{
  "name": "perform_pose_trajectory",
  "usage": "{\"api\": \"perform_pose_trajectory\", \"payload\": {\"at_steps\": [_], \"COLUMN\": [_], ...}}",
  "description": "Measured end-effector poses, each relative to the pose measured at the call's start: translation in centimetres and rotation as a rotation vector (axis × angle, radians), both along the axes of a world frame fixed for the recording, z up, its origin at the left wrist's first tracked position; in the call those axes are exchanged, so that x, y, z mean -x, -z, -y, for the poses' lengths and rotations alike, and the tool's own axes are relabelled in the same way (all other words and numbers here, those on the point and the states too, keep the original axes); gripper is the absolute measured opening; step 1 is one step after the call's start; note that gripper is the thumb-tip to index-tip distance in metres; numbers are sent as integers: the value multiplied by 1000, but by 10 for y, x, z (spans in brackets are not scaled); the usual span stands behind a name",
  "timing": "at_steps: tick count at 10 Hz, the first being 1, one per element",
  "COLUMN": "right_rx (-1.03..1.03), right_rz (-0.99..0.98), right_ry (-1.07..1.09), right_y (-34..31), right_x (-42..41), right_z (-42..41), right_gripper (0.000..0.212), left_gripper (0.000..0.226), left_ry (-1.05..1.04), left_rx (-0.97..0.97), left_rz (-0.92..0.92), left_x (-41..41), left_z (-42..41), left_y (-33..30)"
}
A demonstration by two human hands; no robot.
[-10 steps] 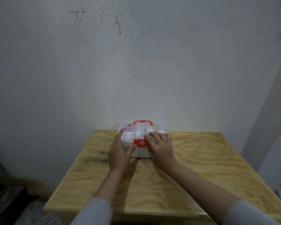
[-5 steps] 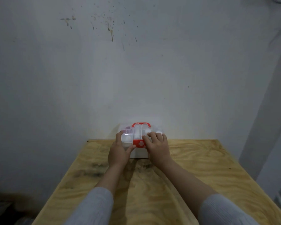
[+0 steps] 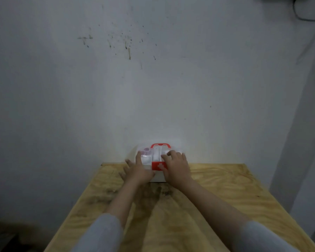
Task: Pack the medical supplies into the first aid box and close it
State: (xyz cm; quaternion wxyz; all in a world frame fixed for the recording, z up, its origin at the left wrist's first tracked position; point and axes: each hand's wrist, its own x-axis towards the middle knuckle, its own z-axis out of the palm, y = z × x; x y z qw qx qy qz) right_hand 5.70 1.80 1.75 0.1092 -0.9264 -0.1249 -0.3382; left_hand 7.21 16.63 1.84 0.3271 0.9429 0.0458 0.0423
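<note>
A small white first aid box with a clear lid, a red handle and a red latch with a white cross stands at the far edge of the wooden table, against the wall. Its lid is down. My left hand rests on the box's left front corner, fingers spread, forefinger on the lid. My right hand lies flat on the lid's right half, next to the latch. No loose supplies show outside the box; pale shapes show through the lid.
A grey wall with dark specks rises right behind the box. The table's left edge drops to a dark floor. A pale vertical frame stands at the right.
The camera has tilted up and the view shifted. My left hand's fingers have spread wider over the box's left corner. My right hand stays pressed on the lid.
</note>
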Motion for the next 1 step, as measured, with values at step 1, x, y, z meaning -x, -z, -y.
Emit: {"api": "perform_pose_trajectory", "payload": {"at_steps": [1], "right_rx": [-445], "right_rz": [204], "right_ry": [-158], "right_y": [-41], "right_x": [36], "right_z": [15], "right_gripper": [39], "left_gripper": [115], "left_ry": [-69], "left_rx": [81], "left_rz": [83], "left_x": [44], "left_z": [-11], "left_y": [-14]}}
